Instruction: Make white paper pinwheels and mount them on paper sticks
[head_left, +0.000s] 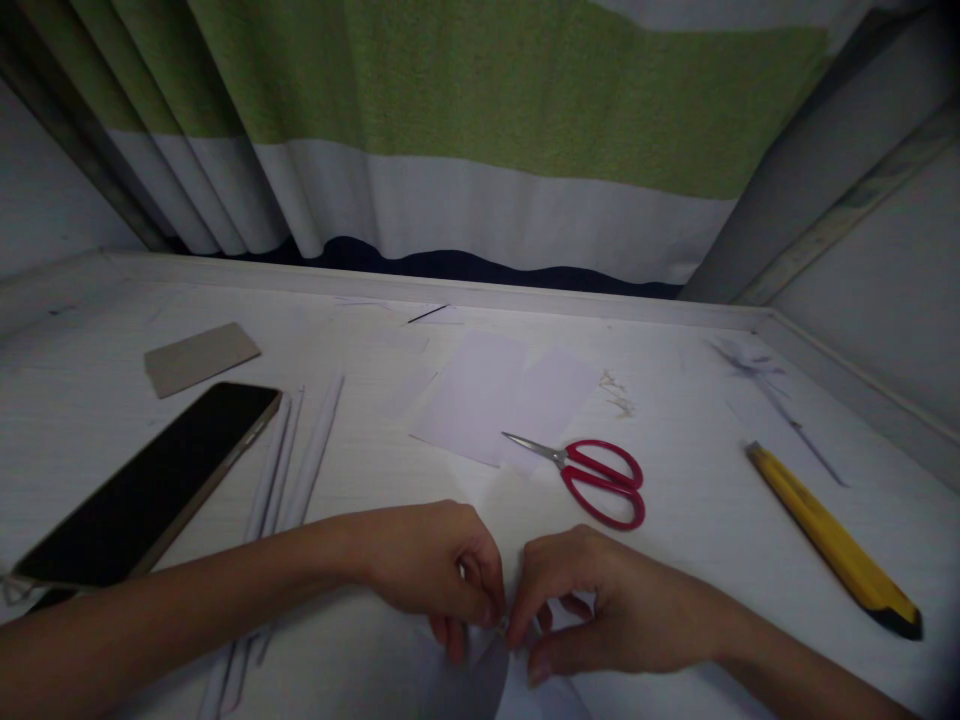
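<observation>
Our left hand (431, 565) and right hand (592, 610) both pinching a white paper sheet (484, 685) at the near edge of the bench (712, 540), red scissors (600, 480) just beyond, phone (150, 480) by the left edge.

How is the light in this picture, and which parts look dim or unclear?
Head view: dim overall, with a cool grey cast and dark corners. Head view: the left hand and right hand pinch a white paper that lies in their shadow, so its edges are hard to read. Head view: the red scissors look fairly sharp.
</observation>
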